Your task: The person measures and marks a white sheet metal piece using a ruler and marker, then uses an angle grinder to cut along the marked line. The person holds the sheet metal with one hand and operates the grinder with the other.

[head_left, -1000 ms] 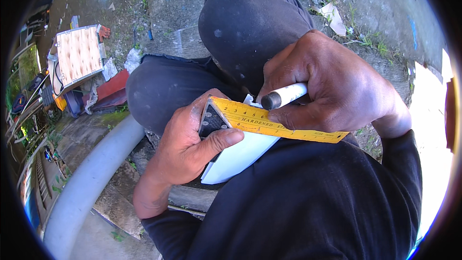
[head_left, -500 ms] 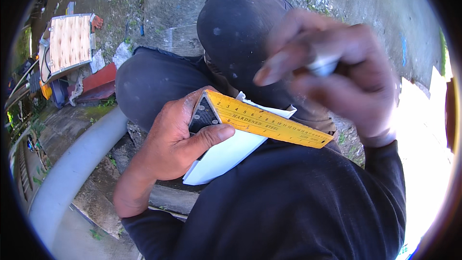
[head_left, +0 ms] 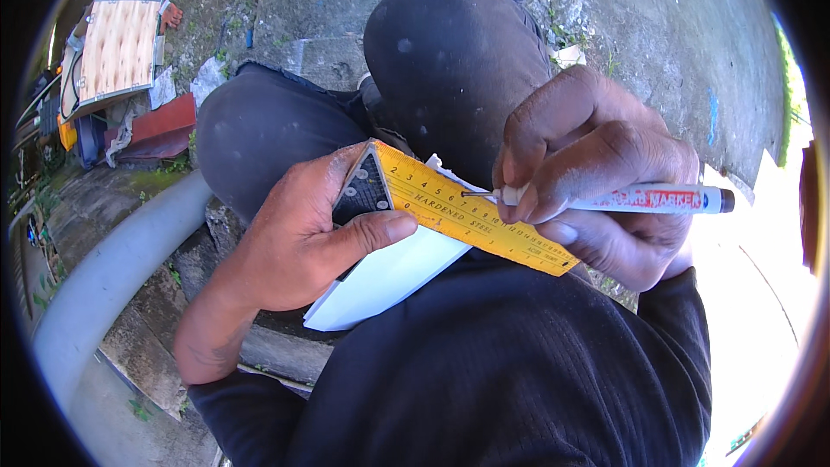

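My left hand [head_left: 298, 233] grips a try square by its dark stock, thumb on top; its yellow blade [head_left: 471, 216], marked with a scale, slants down to the right. Under the blade is a white sheet-like piece [head_left: 389, 277], whose torn-looking upper edge shows beyond the blade; I cannot tell its material. In my right hand [head_left: 605, 173] a white marker pen [head_left: 644, 199] is pinched between thumb and fingers. Its thin dark tip points left, over the blade's far edge. Whether the tip touches anything, I cannot tell.
My bent knees [head_left: 458, 43] are just beyond the hands. A thick grey pipe [head_left: 112, 268] curves along the left. At the far left are a wooden panel [head_left: 121, 47], a red board [head_left: 156, 130] and part of another person's hand [head_left: 172, 16]. Rough concrete ground [head_left: 640, 9] lies ahead.
The blurred right hand has come down and left to the square's blade, and the marker's tip now shows over it. The left hand and square have shifted slightly left in view.
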The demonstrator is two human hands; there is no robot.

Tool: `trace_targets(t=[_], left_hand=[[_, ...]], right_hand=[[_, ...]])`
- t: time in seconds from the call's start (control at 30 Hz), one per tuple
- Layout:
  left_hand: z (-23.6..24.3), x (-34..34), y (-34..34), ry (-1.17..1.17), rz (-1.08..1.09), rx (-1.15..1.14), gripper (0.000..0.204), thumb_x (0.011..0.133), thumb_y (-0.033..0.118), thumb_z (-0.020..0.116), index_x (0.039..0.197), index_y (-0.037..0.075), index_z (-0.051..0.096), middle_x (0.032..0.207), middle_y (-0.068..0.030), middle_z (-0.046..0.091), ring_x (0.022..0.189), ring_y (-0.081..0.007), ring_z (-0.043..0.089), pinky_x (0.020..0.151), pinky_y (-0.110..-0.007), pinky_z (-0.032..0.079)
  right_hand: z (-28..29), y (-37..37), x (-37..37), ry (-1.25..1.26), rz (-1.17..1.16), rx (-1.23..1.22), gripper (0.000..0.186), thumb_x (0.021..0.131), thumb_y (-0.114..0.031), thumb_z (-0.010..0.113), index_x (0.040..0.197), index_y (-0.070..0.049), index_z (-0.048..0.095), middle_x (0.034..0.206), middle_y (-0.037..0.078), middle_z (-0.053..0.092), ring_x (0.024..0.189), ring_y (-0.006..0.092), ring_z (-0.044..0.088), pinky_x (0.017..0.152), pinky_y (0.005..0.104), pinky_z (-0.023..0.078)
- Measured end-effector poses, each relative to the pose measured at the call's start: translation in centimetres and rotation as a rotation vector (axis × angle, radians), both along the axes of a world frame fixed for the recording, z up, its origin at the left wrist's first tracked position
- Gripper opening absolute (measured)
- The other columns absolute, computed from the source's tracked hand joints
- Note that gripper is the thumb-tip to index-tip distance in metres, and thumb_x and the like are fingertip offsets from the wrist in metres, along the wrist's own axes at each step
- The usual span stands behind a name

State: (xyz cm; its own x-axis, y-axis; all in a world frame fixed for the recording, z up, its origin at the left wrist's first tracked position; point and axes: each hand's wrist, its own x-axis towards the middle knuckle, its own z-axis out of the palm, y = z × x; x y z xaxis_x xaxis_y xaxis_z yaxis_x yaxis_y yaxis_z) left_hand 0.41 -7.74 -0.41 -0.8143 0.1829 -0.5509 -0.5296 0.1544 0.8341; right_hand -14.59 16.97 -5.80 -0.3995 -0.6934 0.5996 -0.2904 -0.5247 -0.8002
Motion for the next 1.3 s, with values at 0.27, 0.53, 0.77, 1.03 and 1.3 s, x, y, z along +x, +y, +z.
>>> trace_targets(t=[0.27, 0.53, 0.77, 1.03, 1.3], left_hand=[[0.2, -0.3, 0.0, 0.025, -0.031, -0.033, 0.045, 0.102, 0.021, 0.078, 0.134, -0.007, 0.064, 0.109, -0.018, 0.079, 0.099, -0.0203, 0.074, 0.093, -0.038, 0.056], [0.2, -0.2, 0.2, 0.063, -0.024, -0.032, 0.044, 0.102, 0.02, 0.077, 0.134, -0.008, 0.064, 0.11, -0.0191, 0.079, 0.1, -0.0218, 0.074, 0.094, -0.038, 0.056], [0.1, -0.3, 0.1, 0.068, -0.03, -0.028, 0.042, 0.102, 0.02, 0.078, 0.13, -0.008, 0.066, 0.106, -0.018, 0.079, 0.095, -0.0214, 0.075, 0.09, -0.039, 0.057], [0.5, -0.6, 0.0, -0.012, -0.045, -0.025, 0.044, 0.101, 0.024, 0.08, 0.129, -0.005, 0.063, 0.108, -0.0098, 0.076, 0.1, -0.0121, 0.068, 0.093, -0.032, 0.055], [0.1, -0.3, 0.1, 0.078, -0.014, -0.018, 0.044, 0.102, 0.021, 0.077, 0.131, -0.009, 0.065, 0.107, -0.0195, 0.08, 0.095, -0.0221, 0.076, 0.089, -0.038, 0.058]], right_hand=[[-1.0, 0.4, 1.1, 0.123, -0.135, -0.003, 0.015, 0.092, -0.004, 0.065, 0.105, 0.003, 0.071, 0.103, 0.017, 0.07, 0.076, 0.0166, 0.073, 0.07, 0.0277, 0.062], [-0.9, 0.7, 2.1, 0.001, -0.167, 0.132, 0.015, 0.093, -0.001, 0.064, 0.105, -0.003, 0.073, 0.101, 0.015, 0.072, 0.077, 0.0157, 0.074, 0.071, 0.0288, 0.062], [-0.5, 0.4, 1.4, 0.098, -0.144, 0.163, 0.014, 0.093, -0.003, 0.066, 0.105, -0.003, 0.074, 0.099, 0.014, 0.073, 0.079, 0.0175, 0.075, 0.072, 0.0297, 0.063], [-0.2, -0.1, 1.5, 0.136, -0.191, 0.167, 0.012, 0.093, -0.005, 0.068, 0.103, -0.001, 0.075, 0.099, 0.015, 0.074, 0.08, 0.0211, 0.076, 0.071, 0.0299, 0.063], [-0.2, -0.9, 1.0, 0.18, -0.181, 0.133, 0.011, 0.092, -0.003, 0.069, 0.101, 0.0, 0.074, 0.096, 0.017, 0.074, 0.08, 0.0207, 0.076, 0.067, 0.0295, 0.062]])
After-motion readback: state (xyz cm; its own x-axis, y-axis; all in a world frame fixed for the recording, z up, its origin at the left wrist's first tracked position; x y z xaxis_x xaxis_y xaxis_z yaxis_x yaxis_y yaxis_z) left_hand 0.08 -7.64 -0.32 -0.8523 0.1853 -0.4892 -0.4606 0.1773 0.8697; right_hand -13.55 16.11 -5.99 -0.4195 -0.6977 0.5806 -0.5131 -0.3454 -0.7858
